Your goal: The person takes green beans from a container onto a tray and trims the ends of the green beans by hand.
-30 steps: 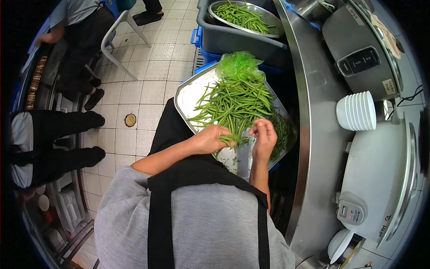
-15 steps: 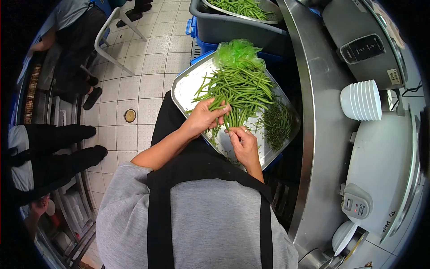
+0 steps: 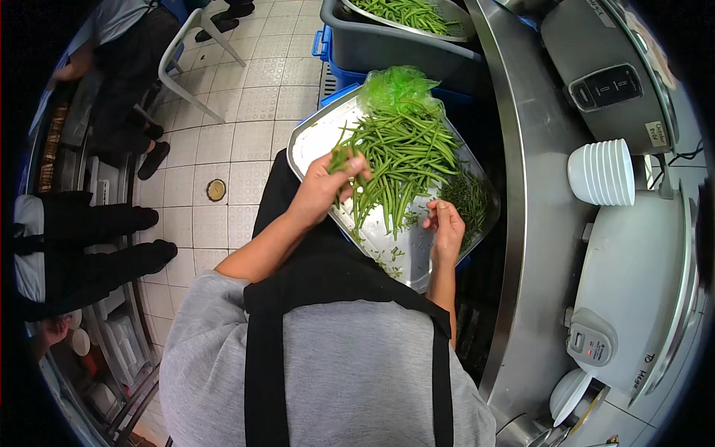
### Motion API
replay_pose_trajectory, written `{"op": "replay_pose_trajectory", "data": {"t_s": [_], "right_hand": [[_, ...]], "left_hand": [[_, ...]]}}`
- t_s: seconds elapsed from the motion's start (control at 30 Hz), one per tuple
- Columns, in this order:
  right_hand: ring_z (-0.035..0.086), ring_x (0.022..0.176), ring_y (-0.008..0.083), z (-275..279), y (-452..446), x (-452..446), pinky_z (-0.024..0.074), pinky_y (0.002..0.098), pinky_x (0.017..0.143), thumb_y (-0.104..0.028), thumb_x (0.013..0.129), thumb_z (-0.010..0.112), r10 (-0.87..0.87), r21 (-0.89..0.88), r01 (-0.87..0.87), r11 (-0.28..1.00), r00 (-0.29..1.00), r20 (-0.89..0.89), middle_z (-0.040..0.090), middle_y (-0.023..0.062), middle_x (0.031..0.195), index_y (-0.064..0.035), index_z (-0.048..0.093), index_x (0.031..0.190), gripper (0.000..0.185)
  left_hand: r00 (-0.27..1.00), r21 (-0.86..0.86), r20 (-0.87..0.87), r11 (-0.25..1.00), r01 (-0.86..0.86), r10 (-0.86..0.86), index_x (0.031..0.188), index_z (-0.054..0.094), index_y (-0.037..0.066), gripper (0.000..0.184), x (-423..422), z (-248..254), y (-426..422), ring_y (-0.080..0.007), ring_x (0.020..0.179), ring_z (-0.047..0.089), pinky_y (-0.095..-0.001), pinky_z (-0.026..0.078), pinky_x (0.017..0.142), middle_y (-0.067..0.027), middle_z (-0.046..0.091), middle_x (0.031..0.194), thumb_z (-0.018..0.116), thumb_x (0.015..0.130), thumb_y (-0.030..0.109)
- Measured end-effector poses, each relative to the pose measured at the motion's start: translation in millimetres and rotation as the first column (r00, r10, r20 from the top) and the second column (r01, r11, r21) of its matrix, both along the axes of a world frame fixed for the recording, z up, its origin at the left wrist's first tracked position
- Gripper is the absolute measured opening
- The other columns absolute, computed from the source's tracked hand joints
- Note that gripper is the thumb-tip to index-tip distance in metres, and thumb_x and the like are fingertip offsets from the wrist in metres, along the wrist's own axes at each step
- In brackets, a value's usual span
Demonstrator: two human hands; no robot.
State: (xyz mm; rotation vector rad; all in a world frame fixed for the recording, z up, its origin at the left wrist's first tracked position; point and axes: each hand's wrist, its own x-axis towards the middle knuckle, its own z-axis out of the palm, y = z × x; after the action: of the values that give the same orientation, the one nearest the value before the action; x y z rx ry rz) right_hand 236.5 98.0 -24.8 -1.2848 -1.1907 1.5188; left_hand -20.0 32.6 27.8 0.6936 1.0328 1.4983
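Note:
A metal tray rests on my lap with a heap of green beans across its middle. My left hand is closed around a few green beans over the tray's left side. To the right, my right hand hovers over the tray with thumb and fingers pinched together; whatever they hold is too small to make out. Beside it lies a dark pile of bean ends, with small trimmings scattered near the tray's front edge. A green plastic bag sits at the far end of the beans.
A grey bin beyond the tray carries a colander of green beans. Along the right runs a steel counter with stacked white bowls and rice cookers. Two other people and a chair are at left.
My hands have moved apart. The left hand went slightly left and up with beans in it; the right hand shifted right, toward the pile of bean ends.

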Motion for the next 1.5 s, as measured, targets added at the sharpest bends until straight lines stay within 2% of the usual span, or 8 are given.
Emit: {"op": "replay_pose_trajectory", "data": {"t_s": [0.13, 0.57, 0.73, 0.87, 1.1, 1.3, 1.4, 1.5], "right_hand": [[0.057, 0.087, 0.0335, 10, 5, 8, 0.0475, 0.0412, 0.078, -0.013, 0.084, 0.061, -0.185, 0.427, -0.387, 0.817, 0.526, 0.830, 0.058, 0.0147, 0.088, -0.0032, 0.064, 0.095, 0.016], [0.059, 0.078, 0.0301, -20, 11, -69, 0.0459, 0.0419, 0.069, -0.006, 0.077, 0.064, -0.140, 0.426, -0.731, 0.533, 0.420, 0.897, 0.057, 0.0101, 0.086, -0.0115, 0.067, 0.090, 0.014], [0.058, 0.082, 0.0265, 7, -4, -53, 0.0425, 0.0384, 0.072, -0.007, 0.076, 0.063, -0.130, 0.507, -0.736, 0.448, 0.508, 0.852, 0.058, 0.0082, 0.085, -0.0075, 0.064, 0.086, 0.010], [0.058, 0.082, 0.0257, 36, -16, -50, 0.0418, 0.0376, 0.072, -0.007, 0.076, 0.065, -0.133, 0.545, -0.722, 0.426, 0.546, 0.827, 0.060, 0.0075, 0.084, -0.0068, 0.065, 0.087, 0.011], [0.059, 0.077, 0.0248, 34, -22, -47, 0.0436, 0.0344, 0.070, -0.004, 0.078, 0.065, -0.163, 0.622, -0.630, 0.465, 0.629, 0.760, 0.062, 0.0089, 0.090, -0.0049, 0.066, 0.092, 0.014], [0.054, 0.066, 0.0110, 4, 9, -14, 0.0445, 0.0269, 0.060, -0.011, 0.090, 0.061, -0.178, 0.328, 0.143, 0.934, 0.981, 0.081, 0.061, 0.0065, 0.084, 0.0023, 0.066, 0.090, 0.014], [0.057, 0.068, 0.0145, 13, 18, 19, 0.0464, 0.0283, 0.064, -0.014, 0.090, 0.062, 0.000, 0.160, -0.088, 0.983, 0.874, 0.485, 0.061, 0.0084, 0.087, 0.0027, 0.065, 0.095, 0.018], [0.061, 0.076, 0.0243, 7, 9, 24, 0.0485, 0.0337, 0.068, -0.011, 0.086, 0.063, -0.257, 0.501, -0.288, 0.816, 0.596, 0.761, 0.062, 0.0131, 0.089, -0.0014, 0.067, 0.095, 0.014]], "left_hand": [[0.993, -0.143, 0.083, 0.987, -0.077, 0.090, 0.090, 0.056, 0.008, 0.015, -12, -20, 2, -0.0033, 0.053, 0.043, -0.0177, 0.031, 0.045, 0.0032, 0.053, 0.067, 0.063, 0.091, 0.021], [0.913, -0.288, -0.353, 0.952, 0.104, -0.206, 0.101, 0.068, 0.006, 0.017, 5, -55, -3, -0.0014, 0.045, 0.038, -0.0199, 0.028, 0.042, 0.0048, 0.053, 0.061, 0.066, 0.089, 0.019], [0.656, -0.084, -0.721, 0.968, 0.237, -0.223, 0.108, 0.065, 0.000, 0.028, 16, -70, 0, -0.0244, 0.078, 0.061, -0.0341, 0.048, 0.074, -0.0159, 0.065, 0.089, 0.067, 0.084, 0.015], [0.529, -0.011, -0.830, 0.952, 0.306, -0.180, 0.101, 0.068, 0.004, 0.023, 32, -73, 0, -0.0343, 0.075, 0.059, -0.0371, 0.048, 0.071, -0.0172, 0.063, 0.082, 0.068, 0.083, 0.018], [0.645, -0.186, -0.677, 0.930, 0.315, -0.354, 0.086, 0.068, 0.000, 0.021, 36, -57, 1, -0.0197, 0.052, 0.055, -0.0360, 0.043, 0.053, -0.0100, 0.059, 0.058, 0.069, 0.083, 0.020], [0.811, -0.297, -0.181, 0.817, 0.495, -0.557, 0.093, 0.068, 0.004, 0.022, 41, -42, -4, -0.0075, 0.050, 0.048, -0.0265, 0.039, 0.046, -0.0007, 0.054, 0.056, 0.067, 0.087, 0.025], [0.929, -0.254, 0.067, 0.894, 0.370, -0.365, 0.098, 0.065, 0.003, 0.023, 36, -36, 1, -0.0057, 0.050, 0.046, -0.0205, 0.036, 0.044, 0.0016, 0.050, 0.060, 0.063, 0.091, 0.025], [0.952, -0.211, 0.238, 0.946, 0.245, -0.193, 0.100, 0.063, 0.001, 0.024, 23, -32, 9, -0.0058, 0.052, 0.045, -0.0209, 0.035, 0.044, 0.0014, 0.052, 0.066, 0.062, 0.093, 0.024]]}}
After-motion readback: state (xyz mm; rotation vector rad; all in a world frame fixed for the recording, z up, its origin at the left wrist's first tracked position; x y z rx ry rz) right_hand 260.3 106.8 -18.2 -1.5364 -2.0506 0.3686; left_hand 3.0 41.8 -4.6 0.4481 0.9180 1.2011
